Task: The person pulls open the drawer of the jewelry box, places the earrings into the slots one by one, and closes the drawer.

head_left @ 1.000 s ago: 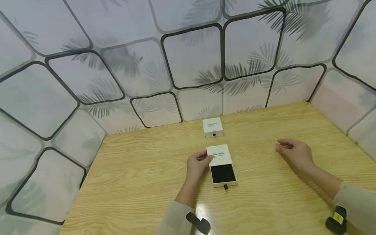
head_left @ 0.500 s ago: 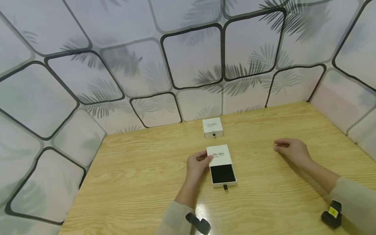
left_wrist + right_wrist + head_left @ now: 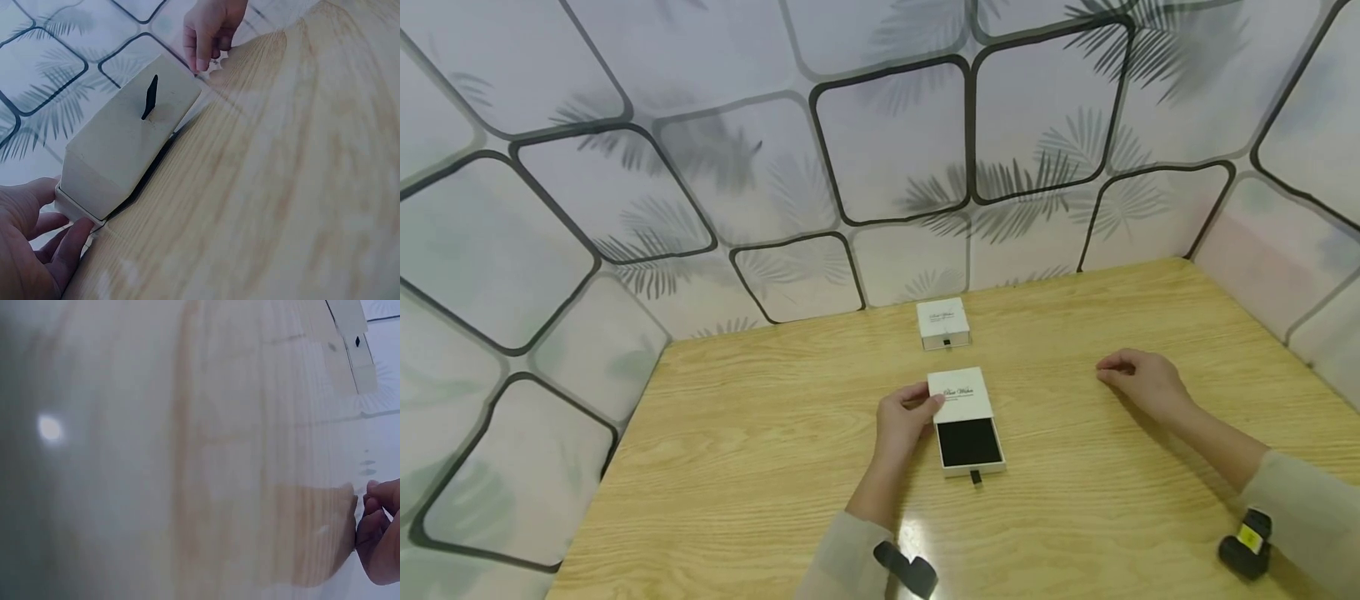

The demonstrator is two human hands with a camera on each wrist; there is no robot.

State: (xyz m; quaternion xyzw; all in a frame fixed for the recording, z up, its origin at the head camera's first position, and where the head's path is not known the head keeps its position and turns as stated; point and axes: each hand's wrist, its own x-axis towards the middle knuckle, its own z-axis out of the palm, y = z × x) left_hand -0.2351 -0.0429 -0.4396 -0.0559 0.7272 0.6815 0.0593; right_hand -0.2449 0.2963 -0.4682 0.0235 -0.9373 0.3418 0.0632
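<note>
My left hand (image 3: 898,423) grips the left side of the outer sleeve of a small white drawer-style gift box (image 3: 961,395), its thumb on the printed lid. The drawer (image 3: 973,470) is slid partway out toward me, showing a black pad (image 3: 970,443) and a black pull tab (image 3: 976,478). In the left wrist view, fingers (image 3: 75,250) hold the sleeve's end. Well to the right, my right hand (image 3: 1150,390) is low over the table, thumb and index fingertips pinched together. Whatever tiny item they pinch is hidden by the fingertips.
A second white gift box (image 3: 943,323), closed, stands behind the first near the wall. The wooden table (image 3: 760,450) meets a patterned backdrop (image 3: 895,150) at its back and sides. Dark cameras (image 3: 1246,546) are strapped at both wrists.
My right hand has shifted slightly left, its thumb and index finger coming together. A tiny pale thing showed at its fingertips half a second ago. The left hand and the boxes stay put.
</note>
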